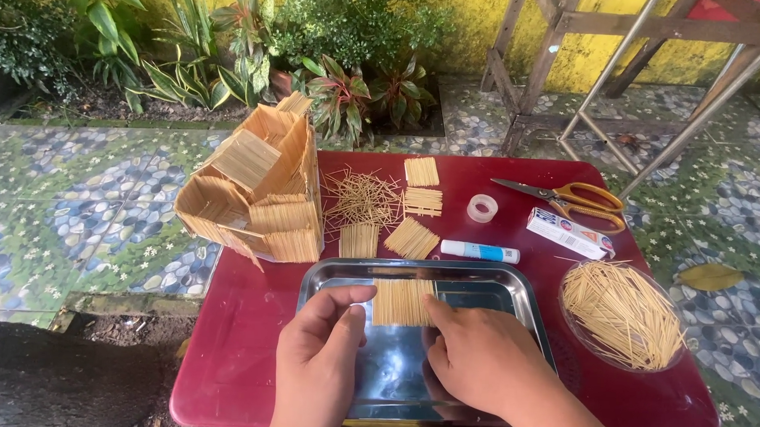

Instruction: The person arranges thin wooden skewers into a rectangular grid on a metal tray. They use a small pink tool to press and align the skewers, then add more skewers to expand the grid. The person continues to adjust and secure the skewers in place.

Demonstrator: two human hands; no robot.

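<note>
Two hands frame the toothpick panel (403, 302) lying in the steel tray (512, 287): my left hand (321, 342) touches its left edge with thumb and fingertips, my right hand (476, 356) presses the right edge. I judge uneven squeezing could buckle the glued sticks. Beyond my fingers, the glue tube (480, 251) sits near.

Both forearms cut by bottom edge. Right hand (476, 356) hides part of steel tray (512, 281) floor. Worktop (240, 352) front edge cropped. Glue box (570, 233) print too small. Wooden rack (572, 26) cut at top.
</note>
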